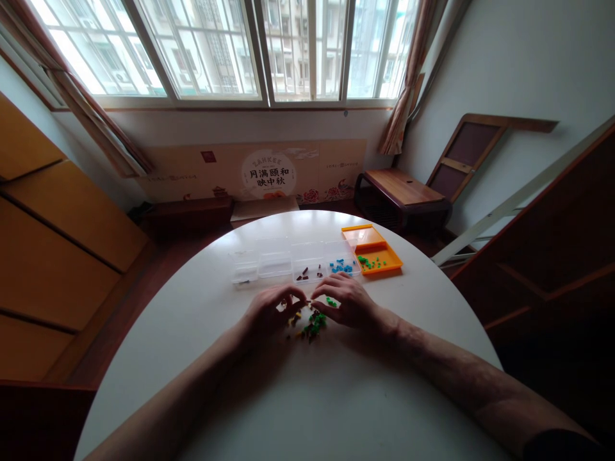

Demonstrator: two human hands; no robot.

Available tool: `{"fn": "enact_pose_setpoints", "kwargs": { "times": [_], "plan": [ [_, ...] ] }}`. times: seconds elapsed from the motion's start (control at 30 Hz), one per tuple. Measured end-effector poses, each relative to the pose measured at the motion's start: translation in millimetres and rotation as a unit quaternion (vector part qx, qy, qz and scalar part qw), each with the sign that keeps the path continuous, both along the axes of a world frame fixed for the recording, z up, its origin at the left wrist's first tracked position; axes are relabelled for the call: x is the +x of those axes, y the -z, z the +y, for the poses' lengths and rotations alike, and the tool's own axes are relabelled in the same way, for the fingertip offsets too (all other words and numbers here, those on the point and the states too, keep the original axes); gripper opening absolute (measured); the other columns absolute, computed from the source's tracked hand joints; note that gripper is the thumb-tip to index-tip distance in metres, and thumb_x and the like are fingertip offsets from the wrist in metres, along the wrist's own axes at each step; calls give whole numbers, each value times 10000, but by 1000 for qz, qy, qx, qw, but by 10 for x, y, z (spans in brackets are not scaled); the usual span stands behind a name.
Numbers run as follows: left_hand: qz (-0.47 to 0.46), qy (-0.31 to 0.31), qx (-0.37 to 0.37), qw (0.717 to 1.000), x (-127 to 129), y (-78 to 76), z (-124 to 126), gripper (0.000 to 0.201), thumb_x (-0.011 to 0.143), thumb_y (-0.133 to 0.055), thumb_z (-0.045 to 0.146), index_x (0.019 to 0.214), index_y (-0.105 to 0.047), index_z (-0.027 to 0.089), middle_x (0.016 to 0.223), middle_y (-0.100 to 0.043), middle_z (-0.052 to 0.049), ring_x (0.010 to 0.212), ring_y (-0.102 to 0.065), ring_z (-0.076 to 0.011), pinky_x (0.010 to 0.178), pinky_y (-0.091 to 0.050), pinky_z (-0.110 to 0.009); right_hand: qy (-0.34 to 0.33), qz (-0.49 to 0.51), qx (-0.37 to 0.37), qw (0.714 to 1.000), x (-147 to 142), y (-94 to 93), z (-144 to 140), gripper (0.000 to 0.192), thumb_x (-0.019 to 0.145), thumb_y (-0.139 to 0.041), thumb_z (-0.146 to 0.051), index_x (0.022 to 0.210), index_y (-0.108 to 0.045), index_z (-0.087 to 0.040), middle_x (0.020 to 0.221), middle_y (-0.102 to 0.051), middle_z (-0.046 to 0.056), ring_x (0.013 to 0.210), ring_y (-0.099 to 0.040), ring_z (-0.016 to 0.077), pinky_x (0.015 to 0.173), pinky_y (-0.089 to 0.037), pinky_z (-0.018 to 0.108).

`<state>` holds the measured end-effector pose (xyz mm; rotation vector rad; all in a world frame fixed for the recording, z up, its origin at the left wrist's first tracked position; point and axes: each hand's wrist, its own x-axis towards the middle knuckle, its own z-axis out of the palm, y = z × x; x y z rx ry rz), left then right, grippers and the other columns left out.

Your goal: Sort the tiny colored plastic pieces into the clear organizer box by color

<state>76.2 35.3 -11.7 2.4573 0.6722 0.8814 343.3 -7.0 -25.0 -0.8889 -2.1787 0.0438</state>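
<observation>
Both hands are at work above a round white surface (307,403). The left hand (270,310) and right hand (346,299) face each other, fingertips nearly meeting. The grip of each is narrow, thumb and forefinger drawn together at 1 small brown piece (309,301); whether both hold it or only 1 does, I cannot tell.

The piece is situated over the far side of a loose pile (315,324), made up of green, yellow and dark bits lying directly on the surface.

Beyond the hands stands a row of clear plastic compartments (275,266). Dark pieces (302,274) are in 1 compartment; blue pieces (340,266) are in the compartment to its right. Beside that end is an orange tray (391,258) with 2 sections; green pieces (368,263) are scattered in the nearer section.
</observation>
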Motion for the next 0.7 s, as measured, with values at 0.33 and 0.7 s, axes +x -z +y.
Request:
{"fn": "enact_pose_setpoints", "kwargs": {
  "times": [0.33,0.7],
  "plan": [
    [-10,-14,58,998,22,-36,-5,179,1032,-746,353,934,-724,205,750,-712,8,646,-630,-113,664,-505,-224,34,20,9,999,-2,-6,3,106,1062,-724,-319,989,-750,-247,985,-811,18,917,-706,203,899,-481,367],
    [5,-26,49,998,7,-111,-39,149,1021,-686,293,907,-712,200,758,-682,-7,651,-584,-114,623,-478,-216,198,73,-19,977,171,6,133,201,1079,-706,-402,973,-770,-245,963,-773,47,934,-692,238,902,-498,383]
  ]
}}
